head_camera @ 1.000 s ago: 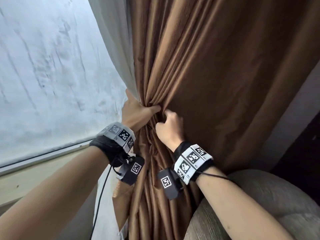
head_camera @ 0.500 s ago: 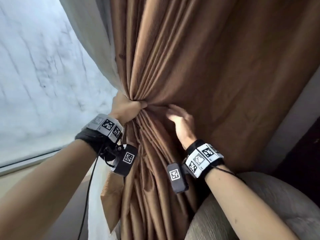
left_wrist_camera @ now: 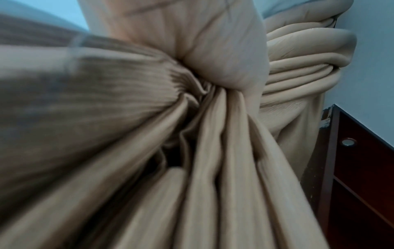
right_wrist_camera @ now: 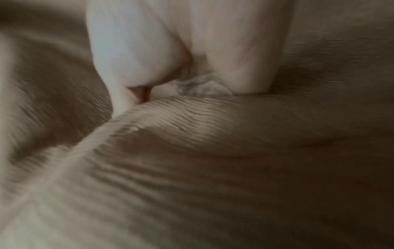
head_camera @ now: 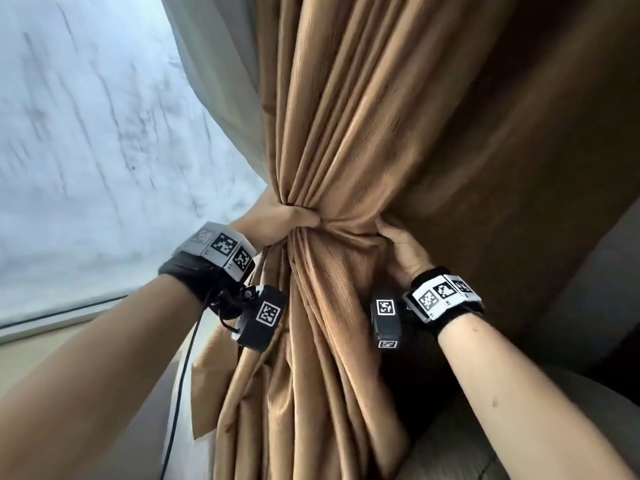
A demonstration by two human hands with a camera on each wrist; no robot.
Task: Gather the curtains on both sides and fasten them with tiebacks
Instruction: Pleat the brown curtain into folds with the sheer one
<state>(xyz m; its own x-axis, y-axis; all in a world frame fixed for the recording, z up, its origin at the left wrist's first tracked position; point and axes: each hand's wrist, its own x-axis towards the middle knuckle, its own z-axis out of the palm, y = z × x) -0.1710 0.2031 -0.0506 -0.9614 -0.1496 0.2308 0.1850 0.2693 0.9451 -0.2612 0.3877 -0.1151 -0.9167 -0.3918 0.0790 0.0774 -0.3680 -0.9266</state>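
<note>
Frosted, streaked window glass (head_camera: 79,161) fills the left side of the head view, with a pale sill (head_camera: 52,323) beneath it. Just right of the glass a thin grey-white lining (head_camera: 221,81) hangs along the curtain's edge. The left hand (head_camera: 277,220) comes next, its fingers wrapped round the cinched neck of the brown curtain (head_camera: 363,133), thumb lying across the front of the gathered folds; a black cable (head_camera: 180,393) hangs from its wrist rig in front of the lower fabric. From the grip the pleats fan upward and fall in loose folds below, and a small flap of the hem (head_camera: 204,382) shows by the left forearm. On the right side of the bunch the right hand (head_camera: 405,251) presses into the cloth with fingers curled under a fold, pinching it; its fingertips are buried in fabric. Behind the right forearm lies a grey-beige cushion (head_camera: 467,452), and dark wooden furniture (left_wrist_camera: 362,168) stands at the far right.
</note>
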